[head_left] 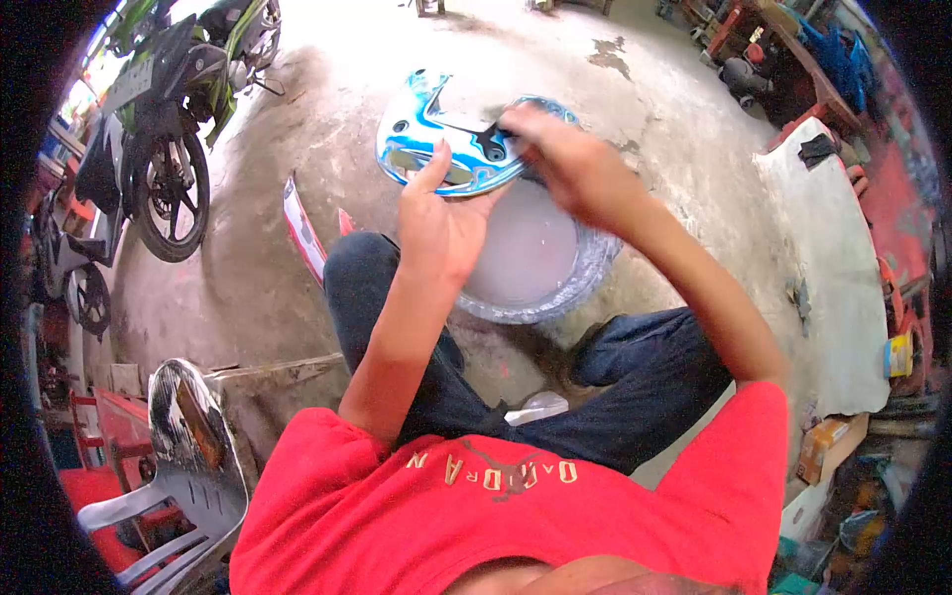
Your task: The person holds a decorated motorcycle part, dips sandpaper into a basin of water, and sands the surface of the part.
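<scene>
A blue and white curved panel (421,129) with dark patches is held up over a round basin (535,297) of cloudy water between my legs. From below, my left hand (443,218) grips the panel's lower edge, with the thumb on its face. At the panel's right end is my right hand (570,154), its fingers curled at the surface and blurred by motion. What lies under those fingers, if anything, cannot be made out.
Red and white panel pieces (303,230) lie on the floor left of my knee. A motorcycle (164,149) stands at the upper left, a plastic chair (198,476) at the lower left. On the right are a pale sheet (833,288) and a cardboard box (828,446).
</scene>
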